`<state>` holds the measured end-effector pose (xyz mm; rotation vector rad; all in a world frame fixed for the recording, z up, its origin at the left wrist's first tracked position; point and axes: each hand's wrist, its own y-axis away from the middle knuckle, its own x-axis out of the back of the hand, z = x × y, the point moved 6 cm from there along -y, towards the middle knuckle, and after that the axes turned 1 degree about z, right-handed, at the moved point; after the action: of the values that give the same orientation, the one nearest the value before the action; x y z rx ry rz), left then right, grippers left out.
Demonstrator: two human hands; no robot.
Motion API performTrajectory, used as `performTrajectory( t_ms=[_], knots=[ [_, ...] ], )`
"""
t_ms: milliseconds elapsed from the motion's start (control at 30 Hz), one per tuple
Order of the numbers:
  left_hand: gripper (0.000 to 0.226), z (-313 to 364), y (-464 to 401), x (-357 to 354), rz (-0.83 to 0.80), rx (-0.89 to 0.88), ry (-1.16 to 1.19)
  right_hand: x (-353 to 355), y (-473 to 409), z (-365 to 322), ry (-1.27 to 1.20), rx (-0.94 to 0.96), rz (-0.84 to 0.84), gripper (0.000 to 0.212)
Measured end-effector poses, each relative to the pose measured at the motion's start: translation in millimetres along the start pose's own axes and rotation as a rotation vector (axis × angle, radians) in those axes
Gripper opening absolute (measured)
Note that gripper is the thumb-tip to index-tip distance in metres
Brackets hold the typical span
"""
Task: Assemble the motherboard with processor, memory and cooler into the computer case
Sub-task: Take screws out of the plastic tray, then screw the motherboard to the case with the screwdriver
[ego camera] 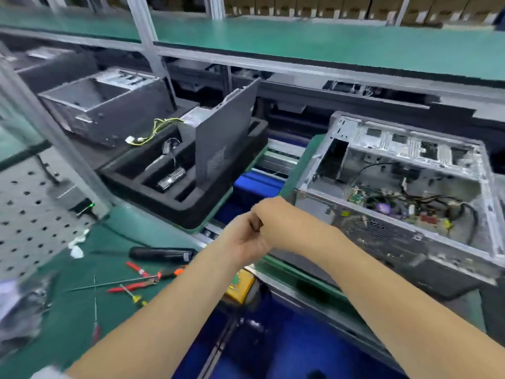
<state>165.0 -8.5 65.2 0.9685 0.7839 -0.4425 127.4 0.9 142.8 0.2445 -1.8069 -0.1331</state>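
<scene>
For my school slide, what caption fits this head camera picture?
Hands meet above the workbench beside an open computer case.

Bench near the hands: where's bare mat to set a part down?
Bare green mat lies between the perforated panel, the black foam tray and the black screwdriver. Crowded below that: red-handled pliers and loose tools. The open computer case fills the bench at right.
</scene>
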Motion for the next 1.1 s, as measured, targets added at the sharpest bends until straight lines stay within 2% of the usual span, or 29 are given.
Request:
performTrajectory(
  t_ms=[33,200,300,433,533,667,733,800,833,967,1033,1100],
  knots=[
    [0.024,11,4,16,0.031,-0.017,-0.002,-4,-7,-13,-0.029,0.026,0.012,0.013],
    [0.020,65,26,96,0.273,-0.198,-0.015,-18,-40,-46,-0.309,0.090,0.196,0.016],
    [0.022,91,43,140,0.370,-0.280,-0.072,-55,-74,-56,-0.348,0.051,0.118,0.017],
    [0.032,115,58,186,0.472,-0.368,-0.133,-126,-113,-77,-0.236,0.082,-0.094,0.017],
    [0.028,126,65,216,0.544,-0.410,-0.174,-177,-132,-102,-0.148,0.161,-0.225,0.019],
    [0.033,132,67,245,0.576,-0.418,-0.231,-218,-144,-139,-0.037,0.274,-0.274,0.025],
    [0.036,136,68,254,0.596,-0.438,-0.281,-236,-142,-162,0.001,0.377,-0.336,0.007],
    [0.037,140,69,259,0.618,-0.456,-0.318,-255,-141,-186,0.035,0.453,-0.362,0.024],
    [0.038,143,71,262,0.628,-0.464,-0.332,-263,-142,-195,0.035,0.459,-0.379,0.026],
    [0.036,152,76,270,0.655,-0.484,-0.319,-285,-149,-216,0.131,0.553,-0.396,0.013],
    [0.032,156,79,272,0.643,-0.493,-0.303,-287,-151,-215,0.106,0.578,-0.396,0.025],
    [0.028,159,81,274,0.628,-0.503,-0.310,-290,-153,-218,0.189,0.680,-0.380,0.033]
  ],
)
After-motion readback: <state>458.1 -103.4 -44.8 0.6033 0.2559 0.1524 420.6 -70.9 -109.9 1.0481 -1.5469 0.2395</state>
